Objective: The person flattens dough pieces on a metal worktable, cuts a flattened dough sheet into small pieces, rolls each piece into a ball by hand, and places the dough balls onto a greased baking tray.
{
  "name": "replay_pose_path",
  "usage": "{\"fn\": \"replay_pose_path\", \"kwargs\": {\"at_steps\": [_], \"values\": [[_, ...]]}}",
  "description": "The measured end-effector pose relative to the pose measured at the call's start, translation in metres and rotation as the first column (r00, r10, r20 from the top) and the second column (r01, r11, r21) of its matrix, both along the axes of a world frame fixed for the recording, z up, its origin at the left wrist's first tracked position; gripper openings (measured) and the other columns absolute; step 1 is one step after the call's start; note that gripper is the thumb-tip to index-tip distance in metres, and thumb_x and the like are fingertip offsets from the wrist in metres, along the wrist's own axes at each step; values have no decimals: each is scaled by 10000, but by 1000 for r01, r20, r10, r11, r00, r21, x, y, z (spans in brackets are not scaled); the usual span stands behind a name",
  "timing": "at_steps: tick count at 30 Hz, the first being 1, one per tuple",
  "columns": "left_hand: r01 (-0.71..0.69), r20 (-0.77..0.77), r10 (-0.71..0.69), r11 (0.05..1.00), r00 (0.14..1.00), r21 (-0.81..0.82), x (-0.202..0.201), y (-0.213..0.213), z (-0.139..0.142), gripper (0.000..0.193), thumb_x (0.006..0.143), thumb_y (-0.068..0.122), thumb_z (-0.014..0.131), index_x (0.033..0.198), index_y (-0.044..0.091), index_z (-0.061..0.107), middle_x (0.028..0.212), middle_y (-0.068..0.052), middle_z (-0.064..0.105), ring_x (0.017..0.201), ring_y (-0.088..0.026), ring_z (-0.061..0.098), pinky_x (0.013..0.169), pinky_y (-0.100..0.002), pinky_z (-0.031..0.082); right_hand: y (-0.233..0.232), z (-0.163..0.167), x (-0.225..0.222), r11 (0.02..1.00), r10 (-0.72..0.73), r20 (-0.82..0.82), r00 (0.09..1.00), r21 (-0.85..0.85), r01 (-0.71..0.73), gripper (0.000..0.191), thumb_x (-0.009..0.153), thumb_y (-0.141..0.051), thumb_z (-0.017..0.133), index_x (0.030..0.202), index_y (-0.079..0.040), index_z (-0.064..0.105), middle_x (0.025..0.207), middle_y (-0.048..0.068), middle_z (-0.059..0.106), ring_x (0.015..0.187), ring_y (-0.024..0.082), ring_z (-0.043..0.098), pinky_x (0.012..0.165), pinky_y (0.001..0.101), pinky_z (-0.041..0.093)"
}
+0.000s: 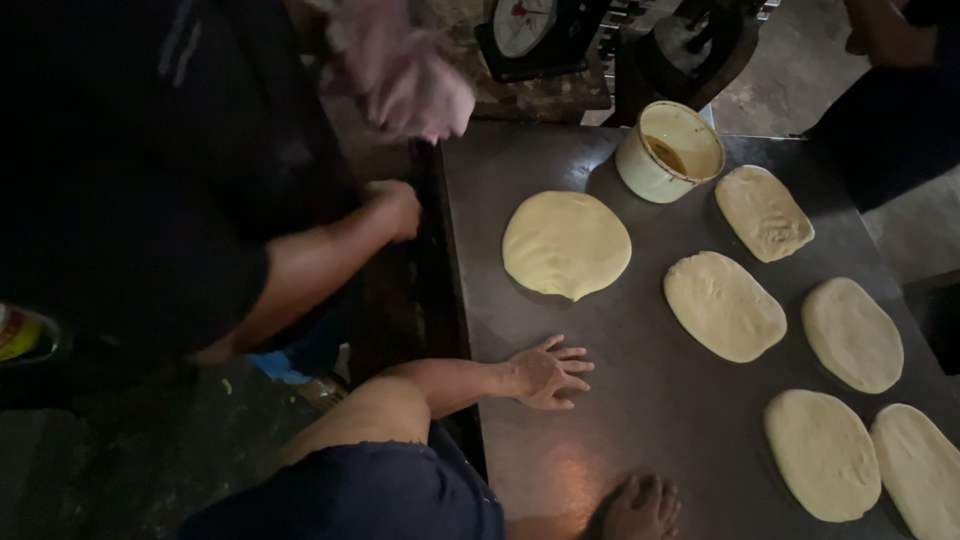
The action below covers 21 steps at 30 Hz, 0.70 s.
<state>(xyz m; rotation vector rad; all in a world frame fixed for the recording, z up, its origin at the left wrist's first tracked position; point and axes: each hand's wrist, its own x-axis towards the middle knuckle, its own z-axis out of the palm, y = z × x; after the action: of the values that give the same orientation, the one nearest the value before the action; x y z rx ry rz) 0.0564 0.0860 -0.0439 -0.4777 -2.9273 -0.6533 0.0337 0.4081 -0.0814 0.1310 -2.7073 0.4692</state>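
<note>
Fingers of the right hand (640, 505) show at the bottom edge of the frame, right of centre; the hand lies on the dark metal table (600, 440), fingers loosely spread, holding nothing; its wrist is cut off by the frame edge. Just above it and a little to the left, the left hand (545, 372) rests palm down on the table with the fingers spread wide and pointing right, also empty; its bare forearm runs back to the lower left, to a dark blue sleeve (370, 495).

Nearest the left hand, above it in the middle of the frame, lies a round smooth dough disc (566, 244), apart from the fingertips. To the right, five oval, rougher flattened dough pieces lie on the table; two sit side by side at the lower right (822, 453) (920, 468), two in the middle right (724, 305) (852, 334), and one at the upper right (763, 212); the lower pair nearly touch.

Above the round disc stands a cream bowl (672, 150) with a brownish liquid in it, just beside the uppermost oval piece.

At the left, another person in a dark shirt (150, 150) leans in; that person's hand (395, 208) is closed at the table's left edge; a pink cloth (400, 70), blurred, hangs at the upper centre. A dial scale (525, 30) stands at the top edge, beyond the bowl.
</note>
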Motion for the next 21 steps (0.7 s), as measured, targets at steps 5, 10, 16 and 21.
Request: {"fn": "replay_pose_path", "kwargs": {"at_steps": [5, 10, 16, 21], "values": [[0, 20, 0, 1000, 1000, -8, -1, -9, 6, 519, 940, 497, 582, 1401, 261, 621, 1652, -47, 355, 1570, -255, 205, 1250, -612, 135, -10, 3, -5, 1000, -5, 16, 1000, 15, 4, 565, 966, -499, 623, 1410, -152, 661, 1619, 152, 490, 1526, 372, 387, 1231, 591, 235], [11, 48, -10, 1000, 999, -15, -6, -9, 7, 528, 948, 505, 568, 1406, 247, 607, 1643, -50, 345, 1563, -271, 190, 1234, -606, 134, -7, 4, -4, 992, -10, 9, 1000, 127, 9, 539, 984, -472, 624, 1392, -122, 667, 1565, 151, 530, 1483, 384, 431, 1211, 549, 286], [-5, 17, 4, 998, 1000, 62, -8, 13, 0, 519, 930, 481, 592, 1386, 235, 632, 1638, -61, 375, 1557, -291, 217, 1245, -596, 147, 19, 0, 6, 991, 23, -30, 999, 135, -19, 429, 1032, -408, 603, 1342, -117, 667, 1559, 122, 558, 1491, 365, 457, 1239, 530, 314], [8, -60, -4, 997, 998, 71, -8, 28, 0, 496, 915, 459, 642, 1348, 218, 658, 1602, -86, 428, 1531, -315, 288, 1223, -612, 184, 30, 8, 9, 998, 61, -2, 998, -14, -61, 458, 1031, -397, 597, 1372, -96, 652, 1584, 163, 505, 1507, 379, 391, 1218, 546, 260]]}}
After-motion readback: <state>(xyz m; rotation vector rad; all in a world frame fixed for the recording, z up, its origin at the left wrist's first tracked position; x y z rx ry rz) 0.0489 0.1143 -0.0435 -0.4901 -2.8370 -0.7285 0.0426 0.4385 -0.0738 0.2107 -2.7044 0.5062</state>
